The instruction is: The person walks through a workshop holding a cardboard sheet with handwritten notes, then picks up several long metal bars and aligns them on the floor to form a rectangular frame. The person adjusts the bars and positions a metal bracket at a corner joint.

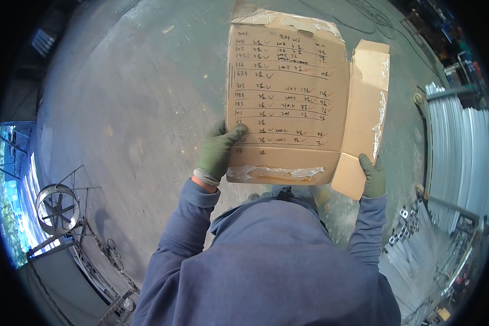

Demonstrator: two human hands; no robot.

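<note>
Spread out in front of me is an unfolded piece of cardboard (288, 103), its face covered with handwritten rows, lines and tick marks. Torn, whitish glue strips run along its bottom and right flaps, and the top edge is ragged. My left hand (218, 149), in a green glove, grips the lower left edge with the thumb on the written face. At the lower right, my right hand (373, 176), also gloved in green, holds the side flap with its thumb on the front. The other fingers of both hands are mostly behind the cardboard.
Long pale metal profiles (453, 157) stand in a rack on the right, with more profiles (418, 261) lying below. A round metal fan (57, 209) stands at the left beside a frame. Cables (372, 22) lie on the grey floor (130, 103) at the far right.
</note>
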